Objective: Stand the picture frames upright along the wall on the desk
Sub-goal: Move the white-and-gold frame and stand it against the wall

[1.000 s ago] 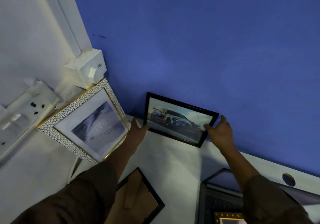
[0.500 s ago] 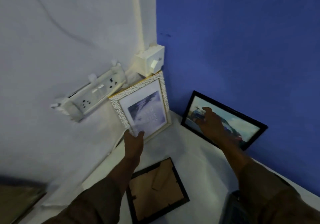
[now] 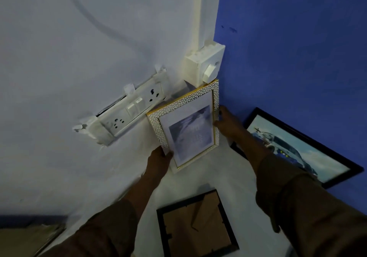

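A white pebbled frame with gold trim stands tilted in the corner where the white wall meets the blue wall. My left hand grips its lower left corner. My right hand holds its right edge. A black frame with a car picture leans upright against the blue wall to the right, partly hidden by my right arm. Another black frame lies face down on the white desk, its brown back and stand showing.
A white socket strip hangs loose on the white wall left of the pebbled frame. A white switch box with a knob sits right above the frame's top corner. Something brown lies at the lower left edge.
My right hand left the car frame, which stays leaning on the blue wall, and moved to the pebbled frame's right edge. My left hand keeps its lower corner. The view swung left.
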`<state>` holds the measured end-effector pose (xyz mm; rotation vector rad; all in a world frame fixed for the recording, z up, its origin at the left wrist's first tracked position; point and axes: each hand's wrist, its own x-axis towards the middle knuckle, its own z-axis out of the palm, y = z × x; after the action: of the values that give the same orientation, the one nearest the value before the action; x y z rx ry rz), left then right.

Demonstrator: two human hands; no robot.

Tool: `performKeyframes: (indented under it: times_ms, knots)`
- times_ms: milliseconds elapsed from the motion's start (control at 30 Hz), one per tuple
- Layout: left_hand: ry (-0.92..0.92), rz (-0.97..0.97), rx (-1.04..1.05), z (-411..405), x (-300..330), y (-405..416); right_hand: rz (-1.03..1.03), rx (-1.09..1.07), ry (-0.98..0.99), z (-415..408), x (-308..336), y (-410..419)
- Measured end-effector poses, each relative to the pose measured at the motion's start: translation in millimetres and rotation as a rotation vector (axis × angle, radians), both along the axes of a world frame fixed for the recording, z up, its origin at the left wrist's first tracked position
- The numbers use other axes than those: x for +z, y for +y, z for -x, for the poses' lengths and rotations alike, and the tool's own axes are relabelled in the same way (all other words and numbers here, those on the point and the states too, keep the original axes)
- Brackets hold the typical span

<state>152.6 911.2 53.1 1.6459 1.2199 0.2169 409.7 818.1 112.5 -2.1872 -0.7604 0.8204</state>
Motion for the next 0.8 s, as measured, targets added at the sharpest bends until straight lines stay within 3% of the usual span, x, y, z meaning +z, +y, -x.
performKeyframes:
  times_ms: [167,567,667,800]
  knots:
    - [-0.018,-0.083,-0.007,2,-3,-5,-0.086,-0.02,0.064,-2,-6,-2]
    - [-0.436,-0.302,0.015,-3,69,-67,-0.359,-0.264,0.247,28,19,-137]
    - [-0.443,-0.345,-0.029,8,84,-89,-0.429,-0.386,0.059,33,49,-181]
    - [-0.372,-0.43,-0.091,25,114,-126,-0.404,-0.283,-0.495,48,119,-243]
